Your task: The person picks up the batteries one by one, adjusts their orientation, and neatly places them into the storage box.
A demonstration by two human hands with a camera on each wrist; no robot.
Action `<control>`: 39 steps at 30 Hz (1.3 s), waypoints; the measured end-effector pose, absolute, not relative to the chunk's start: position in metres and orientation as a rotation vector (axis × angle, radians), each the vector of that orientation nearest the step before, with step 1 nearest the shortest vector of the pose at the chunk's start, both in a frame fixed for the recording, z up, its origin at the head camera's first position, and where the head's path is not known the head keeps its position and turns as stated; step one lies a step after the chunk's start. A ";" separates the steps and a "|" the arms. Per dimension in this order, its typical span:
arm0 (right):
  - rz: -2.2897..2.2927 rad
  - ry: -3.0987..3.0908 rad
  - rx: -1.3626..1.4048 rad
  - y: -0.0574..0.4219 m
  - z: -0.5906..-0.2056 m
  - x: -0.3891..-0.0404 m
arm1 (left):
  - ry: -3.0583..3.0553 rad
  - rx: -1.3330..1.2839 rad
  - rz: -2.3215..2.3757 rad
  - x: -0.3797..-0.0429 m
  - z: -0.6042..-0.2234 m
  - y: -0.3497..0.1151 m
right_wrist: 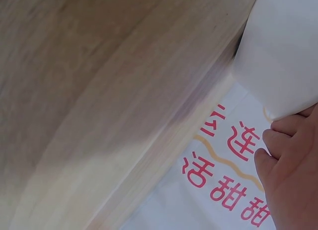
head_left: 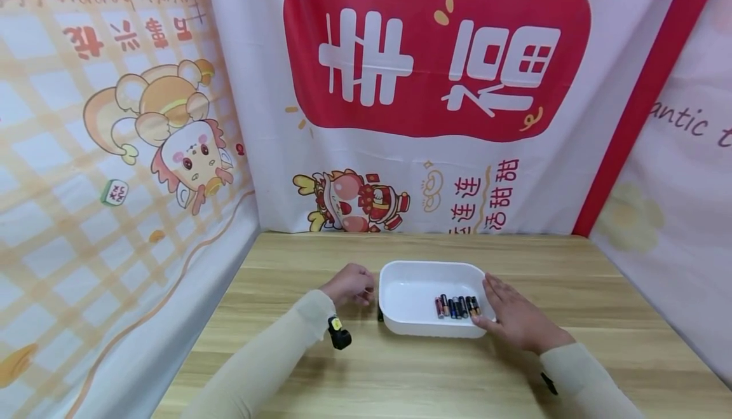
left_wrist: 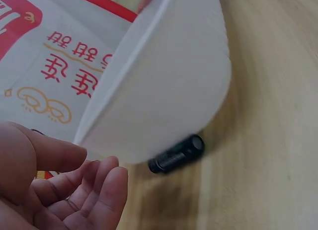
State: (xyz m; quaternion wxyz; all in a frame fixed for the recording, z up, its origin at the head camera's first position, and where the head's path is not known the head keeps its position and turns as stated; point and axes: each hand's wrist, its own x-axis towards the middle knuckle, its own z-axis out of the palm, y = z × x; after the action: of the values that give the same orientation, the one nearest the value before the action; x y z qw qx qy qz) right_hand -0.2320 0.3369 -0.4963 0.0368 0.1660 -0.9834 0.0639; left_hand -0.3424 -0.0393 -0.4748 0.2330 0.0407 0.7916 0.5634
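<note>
A white plastic tray (head_left: 408,292) is in front of me on the wooden table. Several small batteries (head_left: 457,306) lie side by side in its right half. My right hand (head_left: 517,314) holds the tray's right end, thumb over the rim and fingers along the outer wall. In the right wrist view, fingertips (right_wrist: 268,153) lie by that wall. My left hand (head_left: 351,284) is just beyond the tray's left end, fingers loosely curled with nothing seen between them. A dark battery (left_wrist: 176,154) lies against the bottom of the tray's left wall; whether it is partly underneath I cannot tell.
The wooden table (head_left: 343,374) extends around the tray. A printed cloth (head_left: 263,152) hangs behind its far edge, and more printed cloths (head_left: 114,247) stand at both sides. Small black wrist cameras (head_left: 340,337) are strapped to the sleeves.
</note>
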 end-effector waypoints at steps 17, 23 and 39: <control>0.170 -3.042 0.507 0.341 -0.491 -0.232 | 2.397 0.183 1.227 -0.342 -0.497 -0.029; 0.178 -3.049 0.495 0.340 -0.488 -0.230 | 2.511 0.256 1.048 -0.343 -0.498 -0.018; 0.200 -3.014 0.531 0.343 -0.494 -0.233 | 2.625 0.388 0.864 -0.338 -0.499 -0.032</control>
State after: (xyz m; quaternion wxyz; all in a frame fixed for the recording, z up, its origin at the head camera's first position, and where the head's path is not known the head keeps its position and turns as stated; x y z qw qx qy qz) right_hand -0.2325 0.3428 -0.4941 0.0371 0.1730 -0.9821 0.0653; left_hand -0.3383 -0.0317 -0.4990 0.1746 0.1369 0.9262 0.3048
